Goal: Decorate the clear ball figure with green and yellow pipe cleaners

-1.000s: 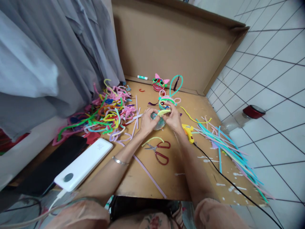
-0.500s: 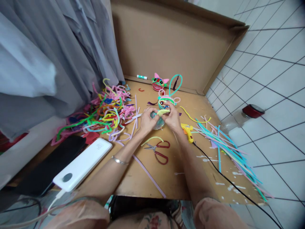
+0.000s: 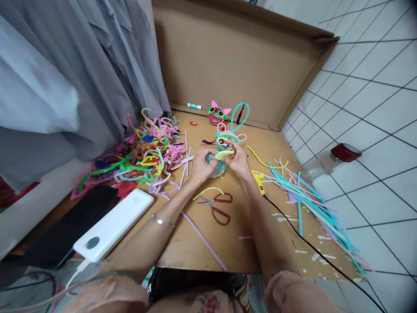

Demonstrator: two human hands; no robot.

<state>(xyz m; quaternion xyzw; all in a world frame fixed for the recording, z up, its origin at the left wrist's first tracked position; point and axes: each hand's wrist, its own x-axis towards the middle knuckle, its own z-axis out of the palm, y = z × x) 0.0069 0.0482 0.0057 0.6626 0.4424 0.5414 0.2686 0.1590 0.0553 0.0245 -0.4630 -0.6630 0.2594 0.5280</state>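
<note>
Over the middle of the table, my left hand pinches the edge of a round, clear and teal craft piece. My right hand has its fingers closed on a short pale-yellow pipe cleaner, which lies across the top of the round piece. The fingers partly hide where the two meet. Below my hands rest red-handled scissors, blades apart, beside a curved yellow pipe cleaner strip. Just behind my fingers stands a striped pipe cleaner figure with pink loop ears and a green loop.
A lion-like head and a glue stick sit near the cardboard wall. Tangled pipe cleaners fill the left, above a white power bank. A yellow glue gun with black cord and straight pipe cleaners lie right.
My right hand and wrist have shifted slightly right, tilting the yellow pipe cleaner a little. More of the round piece shows between my hands. Both grips stay the same.
</note>
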